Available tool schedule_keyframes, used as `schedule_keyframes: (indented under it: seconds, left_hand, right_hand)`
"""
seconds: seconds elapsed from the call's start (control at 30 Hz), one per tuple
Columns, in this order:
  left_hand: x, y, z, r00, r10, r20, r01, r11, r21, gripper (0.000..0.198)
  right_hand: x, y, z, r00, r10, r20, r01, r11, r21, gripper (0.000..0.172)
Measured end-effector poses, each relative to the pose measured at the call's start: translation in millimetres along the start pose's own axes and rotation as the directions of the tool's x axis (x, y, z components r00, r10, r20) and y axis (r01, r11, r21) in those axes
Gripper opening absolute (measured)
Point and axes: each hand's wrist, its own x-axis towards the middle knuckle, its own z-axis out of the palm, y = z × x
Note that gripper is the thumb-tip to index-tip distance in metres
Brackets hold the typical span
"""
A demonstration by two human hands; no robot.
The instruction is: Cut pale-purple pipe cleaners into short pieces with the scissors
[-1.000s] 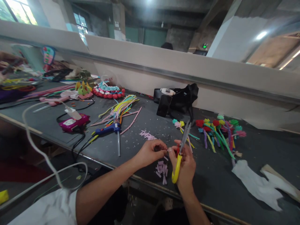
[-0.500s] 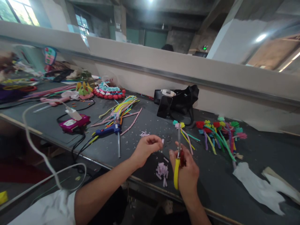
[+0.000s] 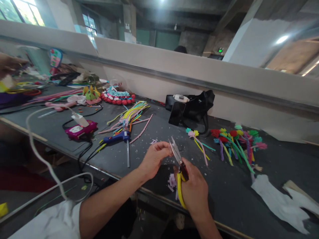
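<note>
My right hand (image 3: 195, 187) is wrapped around yellow-handled scissors (image 3: 177, 154), whose blades are parted and point up and left. The blade tips are at the fingertips of my left hand (image 3: 157, 157). Thumb and forefinger there are pinched on a short piece of lilac pipe cleaner, which the fingers and blades now mostly hide. Below the hands, near the table's front edge, is a pile of cut lilac pipe cleaner pieces (image 3: 171, 181), partly covered by my right hand. A few more lilac bits (image 3: 154, 141) lie just behind my left hand.
A blue glue gun (image 3: 117, 136) rests left, beside bundled pipe cleaners (image 3: 136, 114). Behind stand a phone (image 3: 176, 113) and black bag (image 3: 199, 104). Pipe-cleaner flowers (image 3: 234, 139) and white gloves (image 3: 276, 202) lie right. A purple power strip (image 3: 81, 130) trails cables. Another person's hand (image 3: 10, 64) shows far left.
My right hand has brought the scissors left and tilted them toward my left hand; the blades have opened. My left hand stays nearly in place. The other person's hand at far left has moved.
</note>
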Motion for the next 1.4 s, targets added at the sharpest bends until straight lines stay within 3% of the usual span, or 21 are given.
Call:
schedule_keyframes:
  seconds: [0.87, 1.1, 1.4]
  left_hand:
    - [-5, -3, 6.6, 1.0, -0.009, 0.015, 0.011, 0.996, -0.084, 0.004]
    - [-5, -2, 6.1, 1.0, -0.025, 0.011, 0.026, 0.997, -0.074, 0.006]
    - [-2, -2, 2.8, 0.999, -0.033, 0.004, 0.033, 0.996, -0.079, 0.007]
  right_hand:
    - [0, -14, -5, 0.996, 0.062, 0.061, -0.072, 0.979, 0.19, 0.032]
    - [0, -11, -5, 1.0, 0.004, -0.005, -0.003, 0.985, 0.175, 0.029]
    - [-2, -7, -3, 0.999, -0.033, -0.007, 0.033, 0.99, 0.139, 0.031]
